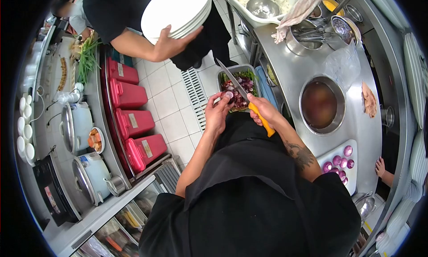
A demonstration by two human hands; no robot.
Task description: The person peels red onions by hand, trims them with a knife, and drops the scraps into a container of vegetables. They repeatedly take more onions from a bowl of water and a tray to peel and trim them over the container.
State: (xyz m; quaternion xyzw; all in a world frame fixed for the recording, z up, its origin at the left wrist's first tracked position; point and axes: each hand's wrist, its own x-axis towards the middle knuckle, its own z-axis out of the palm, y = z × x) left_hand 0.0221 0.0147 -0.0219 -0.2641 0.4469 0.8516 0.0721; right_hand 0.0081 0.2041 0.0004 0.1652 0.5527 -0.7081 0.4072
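Observation:
My right hand (265, 109) is wrapped round the yellow handle of a kitchen knife (235, 81), whose long blade points forward and slightly left. The thumb and fingers of my left hand (216, 113) pinch a small pale, purple-edged piece of onion (229, 95) beside the blade. Below both hands, a grey bin (219, 75) holds purple onion skins and green leaves. To my right, several peeled red onions (336, 160) sit on a white cutting board (351, 178).
A steel pot (303, 123) of brownish liquid stands on the steel counter (285, 70), near a plastic bag (343, 63). In front, another person carries stacked white plates (176, 10). Red bins (133, 119) line the left side. Another person's hand (380, 167) shows at far right.

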